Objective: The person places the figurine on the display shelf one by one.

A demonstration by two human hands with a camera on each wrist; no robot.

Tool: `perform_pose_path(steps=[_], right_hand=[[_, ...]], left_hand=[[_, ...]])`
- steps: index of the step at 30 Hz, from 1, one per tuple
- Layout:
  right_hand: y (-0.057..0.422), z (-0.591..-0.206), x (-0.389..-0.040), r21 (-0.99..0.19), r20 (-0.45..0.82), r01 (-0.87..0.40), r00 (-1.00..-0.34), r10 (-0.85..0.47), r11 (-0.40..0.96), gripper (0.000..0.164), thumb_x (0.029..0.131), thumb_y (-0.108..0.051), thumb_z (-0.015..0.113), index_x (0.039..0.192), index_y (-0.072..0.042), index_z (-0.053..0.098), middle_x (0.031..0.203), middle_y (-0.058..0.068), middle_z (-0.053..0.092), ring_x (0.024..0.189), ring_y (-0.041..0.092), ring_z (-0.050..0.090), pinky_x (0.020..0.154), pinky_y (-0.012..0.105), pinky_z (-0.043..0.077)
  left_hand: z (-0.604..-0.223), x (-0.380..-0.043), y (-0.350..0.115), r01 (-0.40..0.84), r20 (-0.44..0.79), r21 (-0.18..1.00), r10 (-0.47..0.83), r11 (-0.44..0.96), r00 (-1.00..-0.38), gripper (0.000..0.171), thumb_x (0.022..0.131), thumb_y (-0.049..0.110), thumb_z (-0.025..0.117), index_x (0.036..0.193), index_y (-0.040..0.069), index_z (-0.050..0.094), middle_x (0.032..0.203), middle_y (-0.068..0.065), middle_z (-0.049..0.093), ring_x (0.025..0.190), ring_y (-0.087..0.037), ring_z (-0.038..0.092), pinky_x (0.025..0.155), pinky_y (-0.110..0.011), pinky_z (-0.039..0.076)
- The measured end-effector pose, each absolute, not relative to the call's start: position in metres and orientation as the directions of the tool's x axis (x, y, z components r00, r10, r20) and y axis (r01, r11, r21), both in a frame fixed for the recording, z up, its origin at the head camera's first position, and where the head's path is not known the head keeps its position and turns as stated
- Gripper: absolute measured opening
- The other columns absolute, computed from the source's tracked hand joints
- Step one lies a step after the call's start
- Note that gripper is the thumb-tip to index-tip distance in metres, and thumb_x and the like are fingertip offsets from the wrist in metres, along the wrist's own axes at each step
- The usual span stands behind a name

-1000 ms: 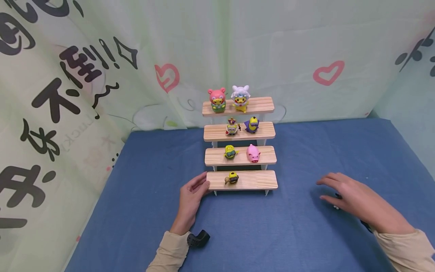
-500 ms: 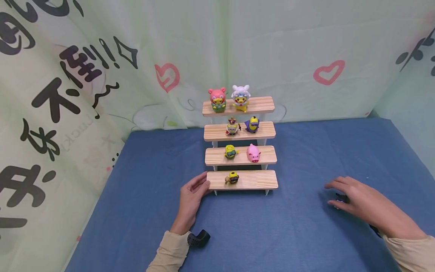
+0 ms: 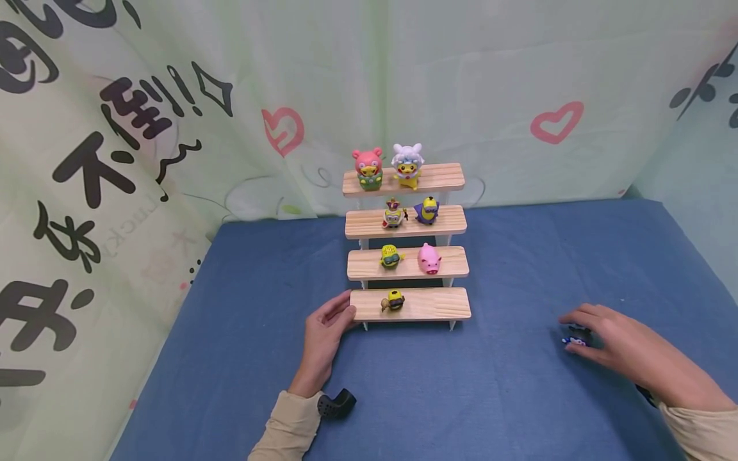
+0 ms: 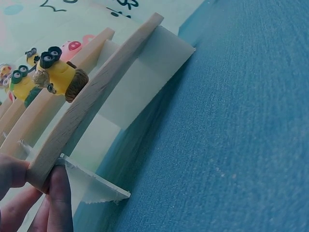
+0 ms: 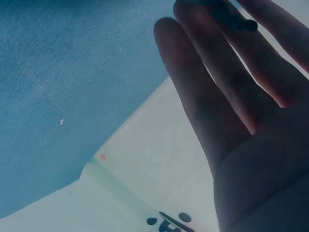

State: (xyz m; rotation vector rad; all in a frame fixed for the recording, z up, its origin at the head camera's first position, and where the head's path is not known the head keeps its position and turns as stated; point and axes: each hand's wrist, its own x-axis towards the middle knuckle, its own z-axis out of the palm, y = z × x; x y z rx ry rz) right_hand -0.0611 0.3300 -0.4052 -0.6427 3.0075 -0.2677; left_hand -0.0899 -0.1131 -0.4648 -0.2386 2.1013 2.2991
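Observation:
My left hand (image 3: 323, 342) pinches the left end of the bottom board of a tiered wooden display stand (image 3: 438, 304); the left wrist view shows thumb and fingers on the board's end (image 4: 41, 169). A yellow-headed minion figurine (image 3: 395, 299) stands on that board, left of its middle. At the right of the table, the thumb and fingers of my right hand (image 3: 619, 342) curl round a small dark figurine (image 3: 578, 334) with blue and white parts. In the right wrist view its dark part (image 5: 234, 17) shows against the fingers, the rest cut off at the top edge.
Higher boards hold a goggled minion (image 3: 390, 257), a pink pig (image 3: 429, 259), a crowned minion (image 3: 393, 214), a purple-caped minion (image 3: 427, 211), a pink-hooded figurine (image 3: 368, 169) and a white-hooded one (image 3: 407, 168). A blue cloth (image 3: 507, 397) covers the table; a printed curtain (image 3: 461, 83) hangs behind.
My right hand has shifted right and slightly toward me, its thumb and fingertips now around the dark figurine. The left hand and stand have stayed put.

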Motion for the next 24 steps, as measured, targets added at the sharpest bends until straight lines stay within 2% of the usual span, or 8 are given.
perform_pose_path(steps=[5,14,20,24], right_hand=[[0.3311,-0.4053,-0.0627,-0.211,-0.087,-0.356,-0.921,-0.380,0.910,0.034,0.077,-0.018,0.084,0.106,-0.005,0.071,0.096,0.004,0.066,0.085,0.024,0.064,0.070,0.044,0.056],[0.3319,-0.4057,-0.0604,-0.205,-0.050,-0.370,-0.921,-0.387,0.906,0.028,0.076,-0.019,0.084,0.100,-0.011,0.072,0.093,-0.005,0.064,0.082,0.016,0.062,0.069,0.038,0.055],[0.3315,-0.4041,-0.0617,-0.219,-0.051,-0.372,-0.919,-0.391,0.902,0.028,0.077,-0.019,0.083,0.101,-0.008,0.073,0.095,-0.001,0.066,0.085,0.022,0.065,0.071,0.043,0.056],[0.3302,-0.4019,-0.0628,-0.221,-0.052,-0.383,-0.914,-0.403,0.897,0.028,0.079,-0.019,0.083,0.103,-0.009,0.074,0.095,-0.001,0.066,0.085,0.021,0.064,0.069,0.042,0.056]], left_hand=[[-0.4643,-0.0898,-0.1130,-0.109,-0.117,0.990,-0.084,-0.092,-0.990,0.040,0.094,0.012,0.069,0.132,0.002,0.061,0.124,-0.019,0.065,0.102,-0.018,0.068,0.086,-0.028,0.059],[-0.4641,-0.0894,-0.1138,-0.122,-0.130,0.988,-0.087,-0.097,-0.988,0.039,0.094,0.011,0.069,0.132,0.003,0.062,0.124,-0.019,0.065,0.103,-0.019,0.068,0.087,-0.028,0.059],[-0.4653,-0.0896,-0.1140,-0.121,-0.129,0.989,-0.088,-0.090,-0.988,0.040,0.094,0.012,0.069,0.132,0.003,0.062,0.124,-0.019,0.065,0.103,-0.019,0.068,0.087,-0.027,0.059],[-0.4657,-0.0897,-0.1133,-0.115,-0.123,0.989,-0.085,-0.091,-0.989,0.040,0.095,0.012,0.068,0.133,0.002,0.061,0.125,-0.019,0.064,0.103,-0.018,0.068,0.087,-0.027,0.059]])
